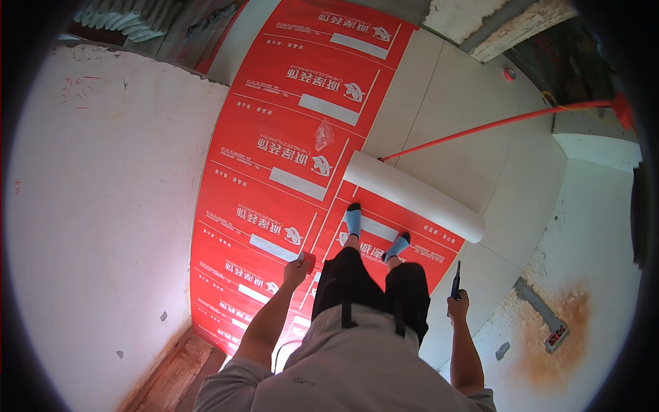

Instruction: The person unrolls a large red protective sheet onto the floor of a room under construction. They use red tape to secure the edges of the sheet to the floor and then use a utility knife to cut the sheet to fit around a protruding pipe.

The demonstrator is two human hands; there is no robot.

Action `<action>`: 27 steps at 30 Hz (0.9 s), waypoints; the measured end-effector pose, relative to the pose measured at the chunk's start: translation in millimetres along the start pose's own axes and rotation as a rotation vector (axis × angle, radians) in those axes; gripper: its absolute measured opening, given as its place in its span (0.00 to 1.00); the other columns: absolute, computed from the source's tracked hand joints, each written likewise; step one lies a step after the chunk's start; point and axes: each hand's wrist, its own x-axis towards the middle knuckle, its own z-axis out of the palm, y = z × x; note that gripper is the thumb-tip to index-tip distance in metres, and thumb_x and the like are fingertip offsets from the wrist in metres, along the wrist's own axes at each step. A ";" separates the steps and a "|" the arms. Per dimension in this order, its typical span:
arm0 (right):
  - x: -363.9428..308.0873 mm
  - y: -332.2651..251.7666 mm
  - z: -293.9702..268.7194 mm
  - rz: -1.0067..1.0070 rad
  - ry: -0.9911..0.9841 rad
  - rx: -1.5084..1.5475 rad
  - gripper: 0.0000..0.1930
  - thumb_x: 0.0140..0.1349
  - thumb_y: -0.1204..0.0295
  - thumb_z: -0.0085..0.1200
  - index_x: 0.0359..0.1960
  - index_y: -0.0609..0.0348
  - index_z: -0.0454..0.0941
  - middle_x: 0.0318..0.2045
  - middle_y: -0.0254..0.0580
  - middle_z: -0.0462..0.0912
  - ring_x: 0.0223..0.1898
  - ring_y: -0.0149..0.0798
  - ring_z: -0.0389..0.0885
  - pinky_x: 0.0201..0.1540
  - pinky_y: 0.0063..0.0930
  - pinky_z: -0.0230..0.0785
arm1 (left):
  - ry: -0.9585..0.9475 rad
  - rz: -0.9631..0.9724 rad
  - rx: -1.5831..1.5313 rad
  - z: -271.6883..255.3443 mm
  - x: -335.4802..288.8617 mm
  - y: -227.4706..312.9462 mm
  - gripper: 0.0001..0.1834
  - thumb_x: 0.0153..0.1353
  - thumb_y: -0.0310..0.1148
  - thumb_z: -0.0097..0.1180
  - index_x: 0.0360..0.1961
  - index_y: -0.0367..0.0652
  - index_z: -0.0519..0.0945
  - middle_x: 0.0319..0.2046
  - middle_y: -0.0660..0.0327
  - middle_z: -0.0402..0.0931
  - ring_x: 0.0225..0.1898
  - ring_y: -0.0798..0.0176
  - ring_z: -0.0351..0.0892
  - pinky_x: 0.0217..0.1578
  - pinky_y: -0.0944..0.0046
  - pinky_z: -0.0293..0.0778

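Note:
My left hand (295, 272) is closed around a red roll of tape (309, 261), held low beside my left thigh. On the other side, my right hand (458, 305) grips a dark utility knife (456, 279) that points away from me. Beneath my feet lies red printed floor covering (274, 123), spread in long strips over pale tiles. Just ahead of my feet, the unrolled sheet runs into a thick white roll (415, 196) lying at a slant. Neither hand touches the covering.
A long red pole (494, 127) reaches from near the roll toward the right wall. A crumpled clear plastic piece (324, 135) lies on the covering. Another red round object (509, 73) sits on the tiles (439, 89) at far right. A white wall (117, 192) borders the left.

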 end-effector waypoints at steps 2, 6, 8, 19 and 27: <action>49.8 -10.9 22.5 -0.149 -0.016 -0.074 0.15 0.49 0.78 0.53 0.41 0.64 0.74 0.29 0.50 0.79 0.32 0.48 0.80 0.38 0.39 0.72 | -0.024 0.009 0.016 16.2 28.0 -5.2 0.27 0.61 0.55 0.54 0.30 0.36 0.81 0.27 0.44 0.80 0.34 0.41 0.82 0.34 0.48 0.74; 178.3 -67.1 92.6 -0.489 -0.020 -0.145 0.15 0.53 0.75 0.56 0.43 0.63 0.75 0.29 0.53 0.79 0.29 0.50 0.80 0.35 0.41 0.71 | 0.033 0.055 0.097 65.5 110.5 -9.6 0.25 0.61 0.53 0.54 0.38 0.37 0.82 0.29 0.45 0.82 0.36 0.42 0.83 0.37 0.48 0.76; 258.7 -83.3 144.0 -0.488 -0.051 -0.229 0.13 0.56 0.72 0.58 0.42 0.62 0.77 0.29 0.55 0.81 0.30 0.54 0.81 0.36 0.44 0.72 | 0.051 0.057 0.174 107.5 164.7 -23.6 0.23 0.60 0.50 0.56 0.41 0.38 0.81 0.31 0.46 0.83 0.36 0.41 0.83 0.39 0.49 0.77; 518.1 -77.3 284.4 -0.957 -0.004 -0.337 0.19 0.49 0.82 0.57 0.46 0.60 0.78 0.44 0.52 0.80 0.48 0.57 0.77 0.50 0.45 0.71 | -0.081 0.240 0.778 261.6 410.2 -64.3 0.21 0.58 0.50 0.59 0.37 0.40 0.83 0.40 0.49 0.82 0.41 0.48 0.82 0.42 0.49 0.74; 484.0 -58.8 301.4 -1.067 -0.051 -0.312 0.16 0.39 0.85 0.53 0.34 0.62 0.74 0.35 0.49 0.75 0.40 0.55 0.74 0.41 0.44 0.69 | -0.021 0.296 -0.682 207.3 537.9 99.3 0.35 0.65 0.52 0.56 0.65 0.40 0.67 0.57 0.52 0.74 0.58 0.55 0.74 0.59 0.58 0.67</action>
